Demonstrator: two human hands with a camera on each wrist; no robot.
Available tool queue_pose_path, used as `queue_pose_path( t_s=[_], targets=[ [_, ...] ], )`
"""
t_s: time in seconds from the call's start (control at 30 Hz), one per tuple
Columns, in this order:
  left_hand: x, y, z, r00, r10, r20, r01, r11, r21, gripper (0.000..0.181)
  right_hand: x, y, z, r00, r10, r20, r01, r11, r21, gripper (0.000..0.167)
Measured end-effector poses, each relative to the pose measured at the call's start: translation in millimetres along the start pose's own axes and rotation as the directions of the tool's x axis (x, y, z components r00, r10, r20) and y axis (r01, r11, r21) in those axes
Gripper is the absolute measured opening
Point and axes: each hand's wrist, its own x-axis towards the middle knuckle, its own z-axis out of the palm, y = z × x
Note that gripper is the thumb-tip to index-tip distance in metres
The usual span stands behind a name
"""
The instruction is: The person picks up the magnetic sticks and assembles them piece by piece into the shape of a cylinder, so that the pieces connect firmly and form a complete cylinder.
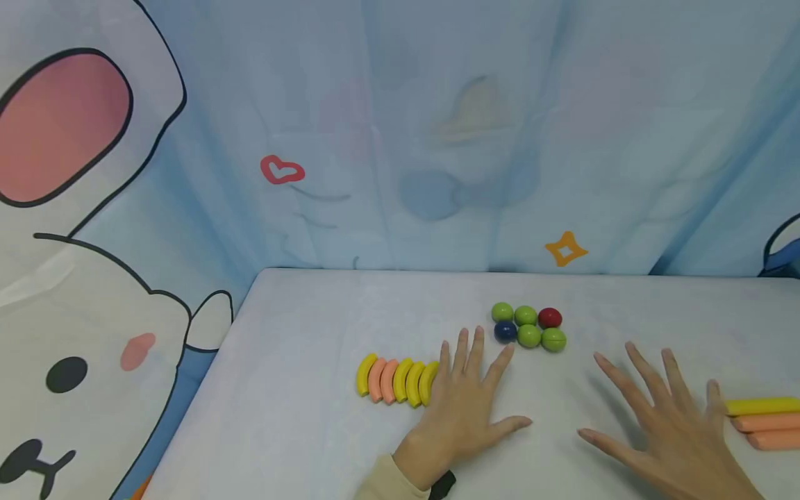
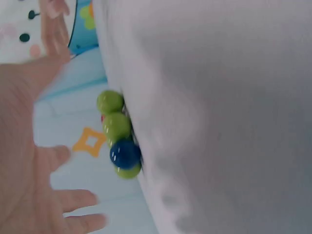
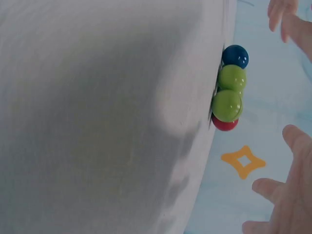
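Observation:
My left hand (image 1: 461, 403) is spread, its fingers straight, just right of a row of curved yellow pieces (image 1: 414, 383), like small bananas, and similar peach pieces (image 1: 381, 380). It holds nothing; whether it touches the nearest yellow piece cannot be told. Beyond its fingertips sits a two-row cluster of glossy balls: several green balls (image 1: 529, 336), one dark blue ball (image 1: 505, 331) and one red ball (image 1: 550, 318). My right hand (image 1: 671, 420), also spread and holding nothing, is right of the balls. In the right wrist view the green balls (image 3: 227, 106) stand apart from its fingers.
At the right edge lie a long yellow stick (image 1: 762, 406) and two peach sticks (image 1: 775, 440), partly cut off by the frame. The white-covered table (image 1: 300, 312) ends at a blue patterned curtain (image 1: 375, 229). A black object (image 1: 442, 485) shows by the left wrist.

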Motion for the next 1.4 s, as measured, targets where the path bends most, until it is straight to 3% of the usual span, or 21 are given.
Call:
queue_pose_path(
  t_s=[0.13,0.3,0.5,0.73,1.03,1.13,1.27,1.33,1.4],
  targets=[
    [-0.7,-16.7,-8.6,0.997,-0.048,-0.065,0.047,0.999,-0.022,0.067,1.7,-5,-3,0.997,-0.064,-0.032,0.065,0.997,0.035,0.123],
    [-12.2,-48.9,-15.7,0.982,-0.102,-0.160,0.096,0.994,-0.043,0.050,7.4,-11,-10,0.983,-0.156,-0.098,0.166,0.979,0.114,0.111],
    [-22.9,-75.2,-18.7,0.972,-0.157,-0.174,0.138,0.984,-0.114,0.040,22.0,-18,-21,0.946,-0.253,-0.201,0.294,0.932,0.213,0.086],
    [-21.3,-72.8,-10.8,0.984,-0.157,-0.084,0.147,0.982,-0.115,0.035,51.1,-37,-26,0.904,-0.351,-0.243,0.411,0.869,0.273,0.071],
    [-15.5,-60.7,-3.7,0.982,-0.140,-0.125,0.121,0.981,-0.151,0.014,91.5,-47,-18,0.802,-0.488,-0.345,0.577,0.783,0.234,0.058],
    [-13.3,-55.1,-2.3,0.984,-0.129,-0.120,0.107,0.979,-0.174,0.013,101.7,-49,-14,0.801,-0.501,-0.329,0.582,0.782,0.225,0.056],
    [-9.8,-49.6,-0.9,0.978,-0.152,-0.140,0.104,0.947,-0.306,0.017,111.6,-55,-10,0.833,-0.490,-0.255,0.545,0.805,0.232,0.048],
    [-7.5,-48.4,-1.1,0.974,-0.180,-0.141,0.103,0.896,-0.431,0.019,115.6,-58,-9,0.840,-0.490,-0.232,0.536,0.814,0.222,0.044],
    [-5.0,-48.1,-1.1,0.972,-0.202,-0.121,0.102,0.823,-0.559,0.018,118.5,-61,-8,0.842,-0.491,-0.224,0.534,0.819,0.211,0.042]
  ],
)
